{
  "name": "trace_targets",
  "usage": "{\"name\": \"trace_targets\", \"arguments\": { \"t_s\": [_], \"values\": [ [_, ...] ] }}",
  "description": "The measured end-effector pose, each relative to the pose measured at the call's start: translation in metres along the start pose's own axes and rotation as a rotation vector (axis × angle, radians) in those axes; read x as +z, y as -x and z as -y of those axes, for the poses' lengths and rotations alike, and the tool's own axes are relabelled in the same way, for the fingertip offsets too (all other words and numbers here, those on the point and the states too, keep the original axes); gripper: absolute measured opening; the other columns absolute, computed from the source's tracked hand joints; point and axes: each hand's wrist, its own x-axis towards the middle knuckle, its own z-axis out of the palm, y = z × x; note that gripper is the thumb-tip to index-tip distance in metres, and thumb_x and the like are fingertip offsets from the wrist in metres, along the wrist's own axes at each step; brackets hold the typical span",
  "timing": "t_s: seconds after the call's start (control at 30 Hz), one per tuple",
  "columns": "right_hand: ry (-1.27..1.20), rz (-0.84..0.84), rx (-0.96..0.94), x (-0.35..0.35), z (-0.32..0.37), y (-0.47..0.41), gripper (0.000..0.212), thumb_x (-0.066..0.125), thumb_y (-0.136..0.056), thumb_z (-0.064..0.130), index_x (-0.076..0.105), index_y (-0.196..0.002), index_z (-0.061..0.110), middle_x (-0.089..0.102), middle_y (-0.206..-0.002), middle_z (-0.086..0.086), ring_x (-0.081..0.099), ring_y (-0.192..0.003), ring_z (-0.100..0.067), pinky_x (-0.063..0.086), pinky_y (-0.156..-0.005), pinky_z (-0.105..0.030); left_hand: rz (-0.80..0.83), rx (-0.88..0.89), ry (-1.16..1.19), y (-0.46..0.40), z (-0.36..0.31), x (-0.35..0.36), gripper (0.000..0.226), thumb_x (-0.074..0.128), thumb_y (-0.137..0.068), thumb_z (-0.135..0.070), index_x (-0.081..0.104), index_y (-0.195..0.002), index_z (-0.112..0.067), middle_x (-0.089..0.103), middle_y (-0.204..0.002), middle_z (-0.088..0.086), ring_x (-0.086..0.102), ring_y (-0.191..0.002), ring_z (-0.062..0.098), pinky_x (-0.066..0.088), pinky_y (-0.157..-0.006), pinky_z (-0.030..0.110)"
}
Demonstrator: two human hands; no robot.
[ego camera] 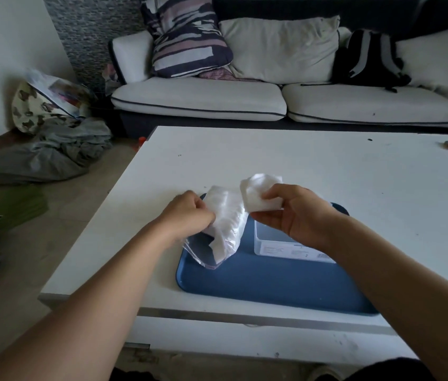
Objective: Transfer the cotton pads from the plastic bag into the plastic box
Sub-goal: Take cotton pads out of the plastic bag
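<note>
Left hand (190, 213): fingers curled, gripping the plastic bag (224, 232) over the blue tray (272, 284).
Right hand (297, 213): pinching cotton pads (258, 191) above the tray.
Plastic box (275, 243): on the tray, beneath the right hand.

Right hand (297, 213) hides the plastic box's (280, 244) far side.

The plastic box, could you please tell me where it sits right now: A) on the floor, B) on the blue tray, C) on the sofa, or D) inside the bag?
B: the box stands on the blue tray, below the right hand that holds the cotton pads.
</note>
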Motion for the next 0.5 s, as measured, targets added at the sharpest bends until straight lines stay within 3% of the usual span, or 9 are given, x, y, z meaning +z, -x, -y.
{"name": "trace_targets", "arguments": {
  "t_s": [0.03, 0.1, 0.2, 0.33, 0.4, 0.5],
  "values": [
    [0.008, 0.019, 0.0, 0.0, -0.001, 0.0, 0.028, 0.055, -0.091, -0.001, 0.061, -0.118, -0.005, 0.065, -0.114, -0.02, 0.071, -0.091, -0.029, 0.063, -0.079, -0.036, -0.053, 0.022, 0.068, 0.005, -0.008, -0.002, 0.022, 0.062, -0.078, -0.015, 0.059, -0.1, -0.016, 0.061, -0.105, -0.002, 0.056, -0.09, 0.012, 0.044, -0.07, 0.029],
    [0.03, 0.073, -0.017, 0.004, -0.003, 0.001, 0.03, 0.053, -0.09, -0.002, 0.062, -0.118, -0.006, 0.066, -0.112, -0.019, 0.07, -0.093, -0.028, 0.061, -0.085, -0.038, -0.102, 0.043, 0.474, 0.016, -0.027, -0.003, 0.026, 0.062, -0.077, -0.024, 0.062, -0.102, -0.018, 0.063, -0.11, -0.002, 0.057, -0.092, 0.01, 0.045, -0.075, 0.029],
    [0.116, 0.139, -0.091, 0.013, -0.008, 0.002, 0.029, 0.051, -0.084, -0.004, 0.066, -0.109, -0.004, 0.067, -0.102, -0.018, 0.068, -0.09, -0.026, 0.059, -0.09, -0.041, 0.001, -0.045, 1.061, 0.032, -0.051, 0.012, 0.045, 0.061, -0.085, -0.046, 0.066, -0.116, -0.013, 0.064, -0.113, 0.007, 0.063, -0.102, 0.024, 0.048, -0.087, 0.039],
    [0.311, 0.133, -0.336, 0.03, -0.012, 0.007, 0.04, 0.047, -0.058, -0.001, 0.062, -0.095, -0.005, 0.063, -0.086, -0.015, 0.06, -0.082, -0.023, 0.052, -0.072, -0.031, -0.027, -0.158, 1.316, 0.041, -0.068, 0.031, 0.06, 0.06, -0.087, -0.061, 0.064, -0.119, -0.01, 0.07, -0.119, 0.015, 0.072, -0.105, 0.034, 0.056, -0.092, 0.048],
    [0.412, 0.149, -0.444, 0.037, -0.015, 0.012, 0.038, 0.047, -0.056, -0.002, 0.061, -0.091, 0.003, 0.066, -0.081, -0.013, 0.062, -0.078, -0.02, 0.05, -0.066, -0.027, -0.023, -0.213, 1.398, 0.041, -0.07, 0.034, 0.056, 0.061, -0.086, -0.062, 0.066, -0.11, -0.012, 0.075, -0.109, 0.013, 0.074, -0.092, 0.031, 0.06, -0.08, 0.039],
    [0.528, 0.19, -0.542, 0.042, -0.016, 0.017, 0.044, 0.049, -0.057, -0.004, 0.06, -0.099, -0.001, 0.068, -0.084, -0.021, 0.065, -0.076, -0.022, 0.052, -0.063, -0.032, 0.123, -0.191, 1.397, 0.043, -0.07, 0.038, 0.046, 0.057, -0.087, -0.064, 0.067, -0.088, -0.019, 0.075, -0.09, 0.006, 0.073, -0.08, 0.023, 0.054, -0.07, 0.029]
  ]
}}
